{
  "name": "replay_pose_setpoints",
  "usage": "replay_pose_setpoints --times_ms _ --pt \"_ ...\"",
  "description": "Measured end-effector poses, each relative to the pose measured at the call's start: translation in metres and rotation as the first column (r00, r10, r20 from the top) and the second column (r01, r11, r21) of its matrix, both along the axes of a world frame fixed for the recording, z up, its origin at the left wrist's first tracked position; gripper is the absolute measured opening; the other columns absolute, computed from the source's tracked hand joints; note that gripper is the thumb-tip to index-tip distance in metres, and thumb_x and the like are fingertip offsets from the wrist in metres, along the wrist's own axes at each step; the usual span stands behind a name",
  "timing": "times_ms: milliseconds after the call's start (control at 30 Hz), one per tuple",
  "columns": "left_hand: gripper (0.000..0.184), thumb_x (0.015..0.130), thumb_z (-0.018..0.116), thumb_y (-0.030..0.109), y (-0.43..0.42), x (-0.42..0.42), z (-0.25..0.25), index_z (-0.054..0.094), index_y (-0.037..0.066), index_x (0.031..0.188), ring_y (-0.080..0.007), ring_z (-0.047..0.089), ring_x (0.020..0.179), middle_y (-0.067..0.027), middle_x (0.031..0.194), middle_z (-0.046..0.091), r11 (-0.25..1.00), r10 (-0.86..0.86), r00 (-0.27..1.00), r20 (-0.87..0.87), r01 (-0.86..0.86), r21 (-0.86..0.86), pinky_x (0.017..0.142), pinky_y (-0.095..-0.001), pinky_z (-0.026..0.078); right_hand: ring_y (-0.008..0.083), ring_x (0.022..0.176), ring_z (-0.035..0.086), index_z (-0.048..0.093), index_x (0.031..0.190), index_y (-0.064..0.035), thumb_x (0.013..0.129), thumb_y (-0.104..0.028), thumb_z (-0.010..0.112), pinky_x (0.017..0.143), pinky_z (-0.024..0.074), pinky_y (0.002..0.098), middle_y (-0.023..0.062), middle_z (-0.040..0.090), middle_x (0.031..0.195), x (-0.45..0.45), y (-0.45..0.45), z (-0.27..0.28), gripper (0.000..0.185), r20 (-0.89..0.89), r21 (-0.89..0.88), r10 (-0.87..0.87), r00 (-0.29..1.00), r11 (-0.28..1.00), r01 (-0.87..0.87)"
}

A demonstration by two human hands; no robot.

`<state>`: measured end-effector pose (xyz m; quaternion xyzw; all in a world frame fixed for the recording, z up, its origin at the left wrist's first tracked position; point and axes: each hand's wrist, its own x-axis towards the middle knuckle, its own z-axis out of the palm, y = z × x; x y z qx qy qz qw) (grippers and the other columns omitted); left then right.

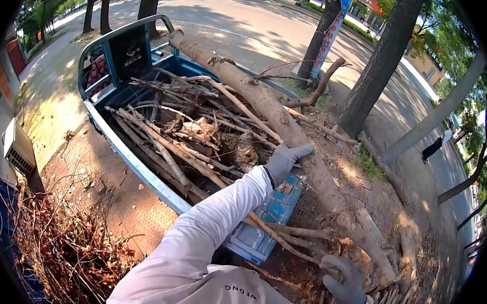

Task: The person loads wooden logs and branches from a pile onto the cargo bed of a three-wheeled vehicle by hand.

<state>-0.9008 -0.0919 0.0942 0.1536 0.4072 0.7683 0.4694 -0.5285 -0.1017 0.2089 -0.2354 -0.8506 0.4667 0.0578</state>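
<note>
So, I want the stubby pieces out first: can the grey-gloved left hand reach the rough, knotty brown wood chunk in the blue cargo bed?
Probably yes: the left hand is on the thick, bare brown log, close to the knotty chunk, whose top looks uncovered, though thin sticks lie around it.

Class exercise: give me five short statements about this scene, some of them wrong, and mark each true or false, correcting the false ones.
1. The left hand is on the thick log. True.
2. The right hand is bare. False: it wears a grey glove.
3. Sticks lie in the blue cart. True.
4. The heap of dry brush lies inside the blue cart. False: it lies outside, at the picture's lower left.
5. The left sleeve is pale. True.
</note>
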Motion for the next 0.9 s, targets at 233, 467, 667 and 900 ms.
replay_pose_setpoints --times_ms 233,467,667,900 --pt "0.036 0.094 0.074 0.030 0.066 -0.197 0.001 0.067 0.009 0.122 -0.0253 0.073 0.095 -0.0106 0.110 0.073 0.991 0.068 0.983 0.172 -0.087 0.105 0.073 -0.0419 0.064 0.0288 0.108 0.067 0.065 0.129 0.0013 0.101 -0.022 0.066 0.097 0.0522 0.0409 0.0189 0.070 0.119 0.066 -0.040 -0.155 0.037 0.116 0.222 -0.317 0.941 0.932 0.286" --pt "0.056 0.094 0.076 0.018 0.151 -0.359 -0.052 0.054 -0.003 0.141 -0.0240 0.069 0.105 -0.0146 0.123 0.069 0.733 0.663 0.668 -0.338 -0.671 0.111 0.084 -0.0374 0.062 0.0362 0.118 0.066 0.063 0.130 -0.0003 0.104 -0.024 0.063 0.099 0.0537 0.0420 0.0230 0.066 0.129 0.113 -0.098 -0.208 0.035 0.418 0.061 -0.561 0.715 0.802 0.594" --pt "0.048 0.101 0.067 0.017 0.123 -0.196 -0.008 0.055 -0.003 0.143 -0.0147 0.062 0.118 -0.0119 0.134 0.065 0.981 0.080 0.772 -0.631 0.052 0.187 0.101 -0.0287 0.050 0.0367 0.111 0.068 0.067 0.125 -0.0014 0.104 -0.017 0.062 0.093 0.0567 0.0410 0.0235 0.068 0.124 0.139 -0.122 -0.237 0.026 0.216 0.349 -0.327 0.920 0.906 0.240" --pt "0.051 0.101 0.062 0.038 0.043 -0.065 -0.043 0.060 0.008 0.141 -0.0302 0.062 0.125 -0.0150 0.139 0.064 0.575 -0.525 0.012 -0.851 0.742 -0.344 0.109 -0.0400 0.048 0.0313 0.114 0.067 0.060 0.141 -0.0022 0.103 -0.032 0.064 0.098 0.0527 0.0381 0.0174 0.071 0.125 0.132 -0.178 -0.245 0.049 0.322 -0.018 -0.722 0.612 0.642 0.767"
